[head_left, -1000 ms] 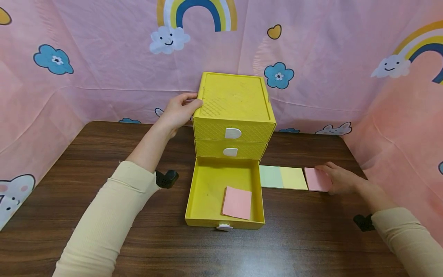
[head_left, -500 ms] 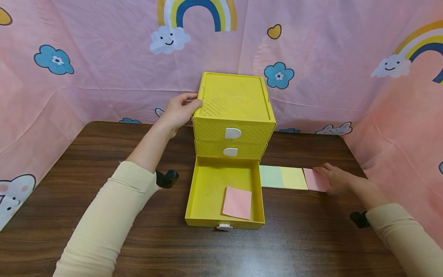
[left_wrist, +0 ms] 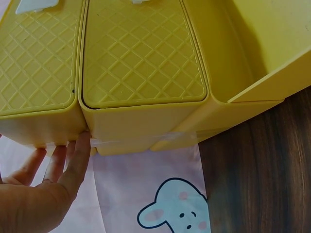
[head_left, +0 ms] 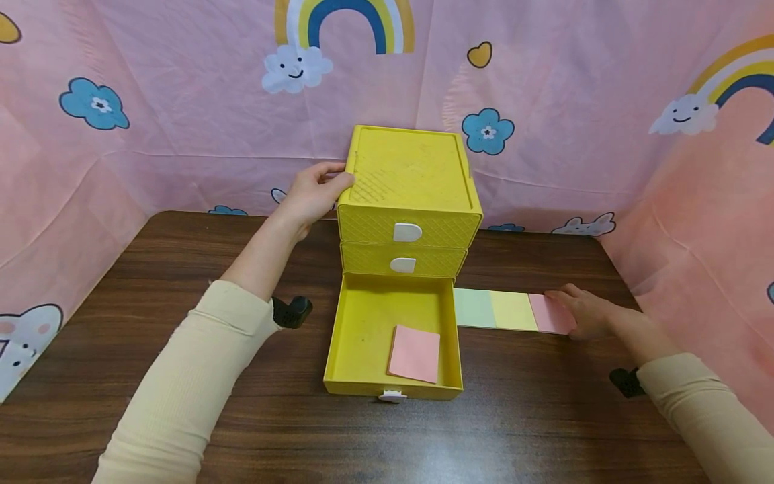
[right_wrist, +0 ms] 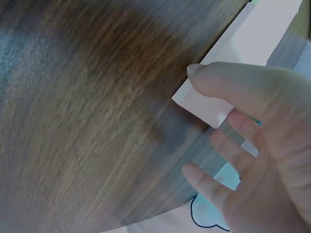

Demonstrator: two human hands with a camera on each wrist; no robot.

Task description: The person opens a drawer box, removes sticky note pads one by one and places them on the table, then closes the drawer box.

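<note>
A yellow plastic drawer cabinet stands on the table with its bottom drawer pulled out. My left hand rests against the cabinet's upper left side; in the left wrist view, its fingers touch that side. Inside the drawer lies a pink sticky note pad. Right of the drawer, a green pad, a yellow pad and another pink pad form a row. My right hand pinches this last pink pad at its right end, thumb and fingers at opposite edges in the right wrist view.
The dark wooden table extends around the cabinet. Pink patterned cloth hangs behind and at both sides. Two upper drawers with white handles are closed. A black device sits at my left wrist.
My right hand has slid the outer pink pad slightly left, and the gap between it and the yellow pad has closed. My left hand and the drawer have stayed still.
</note>
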